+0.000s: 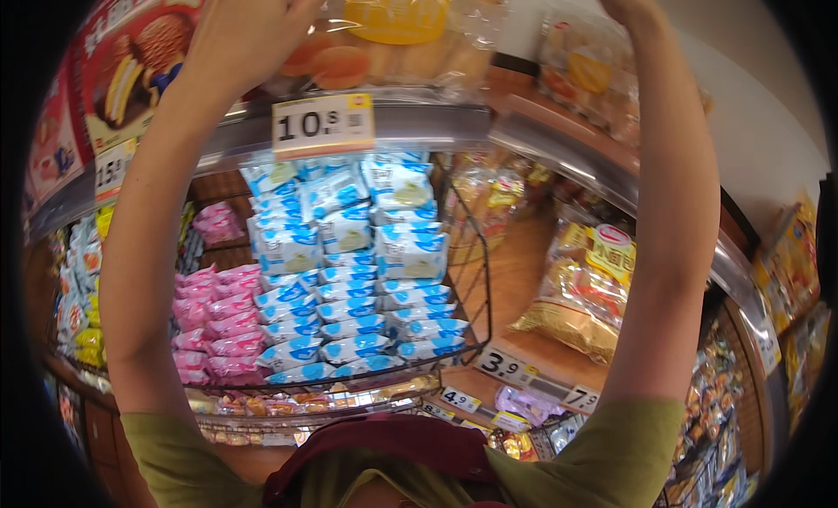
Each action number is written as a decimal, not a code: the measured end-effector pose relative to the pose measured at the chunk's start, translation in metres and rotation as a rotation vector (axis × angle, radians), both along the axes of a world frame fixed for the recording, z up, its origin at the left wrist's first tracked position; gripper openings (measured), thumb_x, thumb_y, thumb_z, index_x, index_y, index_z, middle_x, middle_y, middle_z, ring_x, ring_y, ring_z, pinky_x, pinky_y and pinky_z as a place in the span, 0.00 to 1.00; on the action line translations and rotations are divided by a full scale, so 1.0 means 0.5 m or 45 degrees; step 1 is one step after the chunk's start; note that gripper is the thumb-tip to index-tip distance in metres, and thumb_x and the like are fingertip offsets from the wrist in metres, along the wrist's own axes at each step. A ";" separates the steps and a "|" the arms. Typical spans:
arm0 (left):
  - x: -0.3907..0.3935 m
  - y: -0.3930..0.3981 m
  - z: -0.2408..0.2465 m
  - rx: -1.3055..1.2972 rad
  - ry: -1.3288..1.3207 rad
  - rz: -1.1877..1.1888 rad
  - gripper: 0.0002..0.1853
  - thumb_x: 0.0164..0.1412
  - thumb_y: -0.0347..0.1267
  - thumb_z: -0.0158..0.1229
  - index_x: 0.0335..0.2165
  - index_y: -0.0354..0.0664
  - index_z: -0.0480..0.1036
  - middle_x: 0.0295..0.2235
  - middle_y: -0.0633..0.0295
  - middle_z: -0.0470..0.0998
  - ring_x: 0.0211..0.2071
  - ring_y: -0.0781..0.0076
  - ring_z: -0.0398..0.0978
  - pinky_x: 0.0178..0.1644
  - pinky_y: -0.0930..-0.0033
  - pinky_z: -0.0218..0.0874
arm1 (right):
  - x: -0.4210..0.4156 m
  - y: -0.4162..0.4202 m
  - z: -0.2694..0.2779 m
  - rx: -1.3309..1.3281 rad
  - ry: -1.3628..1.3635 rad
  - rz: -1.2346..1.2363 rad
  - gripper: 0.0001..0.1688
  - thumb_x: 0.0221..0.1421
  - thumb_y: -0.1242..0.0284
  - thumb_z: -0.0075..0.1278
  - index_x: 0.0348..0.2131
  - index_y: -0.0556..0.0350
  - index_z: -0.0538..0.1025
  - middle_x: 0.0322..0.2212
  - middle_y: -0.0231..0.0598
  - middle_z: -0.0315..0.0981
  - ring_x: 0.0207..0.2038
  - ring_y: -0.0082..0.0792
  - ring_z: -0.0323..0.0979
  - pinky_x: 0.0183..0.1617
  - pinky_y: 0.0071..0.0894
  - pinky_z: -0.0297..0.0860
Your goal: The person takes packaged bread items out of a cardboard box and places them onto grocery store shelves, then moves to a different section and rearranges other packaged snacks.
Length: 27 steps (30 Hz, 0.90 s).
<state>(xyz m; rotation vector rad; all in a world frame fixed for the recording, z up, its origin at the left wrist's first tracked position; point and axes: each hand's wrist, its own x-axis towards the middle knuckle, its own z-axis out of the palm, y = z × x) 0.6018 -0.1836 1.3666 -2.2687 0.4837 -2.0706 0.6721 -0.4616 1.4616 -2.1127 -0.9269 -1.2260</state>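
Note:
Both my arms reach up past the upper shelf. The back of my left hand (272, 23) lies beside a clear plastic bag of bread (406, 56) with a yellow label. Its fingertips run past the top edge, so I cannot see whether it grips the bag. Only the wrist and base of my right hand (619, 0) show at the top. Its fingers and anything in them are cut off. Another clear bag of bread (582, 76) stands on the shelf just left of my right forearm.
A wire basket (488, 292) holds stacked blue-and-white packets (353, 292) and pink packets (229, 318). Left are red boxes (137, 56). A price tag (323, 125) hangs on the upper shelf edge (432, 125). On the wooden shelf (510, 285) lies a gold snack bag (579, 292).

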 end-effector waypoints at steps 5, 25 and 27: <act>0.000 -0.063 0.009 -0.068 0.030 -0.016 0.29 0.55 0.27 0.49 0.57 0.44 0.58 0.56 0.39 0.52 0.58 0.43 0.53 0.61 0.49 0.48 | 0.142 -0.206 0.041 0.062 -0.207 -1.026 0.35 0.59 0.58 0.48 0.59 0.56 0.60 0.54 0.50 0.63 0.54 0.45 0.63 0.58 0.46 0.62; 0.037 -0.208 0.074 -0.007 0.313 -0.145 0.31 0.61 0.41 0.48 0.60 0.44 0.54 0.60 0.47 0.54 0.61 0.52 0.53 0.66 0.47 0.41 | 0.048 -0.417 0.003 0.171 0.486 -0.200 0.12 0.59 0.64 0.50 0.41 0.49 0.73 0.30 0.24 0.68 0.31 0.16 0.65 0.37 0.23 0.69; 0.039 -0.234 0.084 0.052 0.372 -0.125 0.33 0.62 0.46 0.45 0.61 0.44 0.53 0.60 0.48 0.55 0.62 0.53 0.52 0.66 0.45 0.39 | 0.044 -0.403 0.002 0.157 0.447 -0.109 0.12 0.59 0.66 0.49 0.41 0.50 0.72 0.30 0.23 0.67 0.32 0.16 0.65 0.39 0.23 0.68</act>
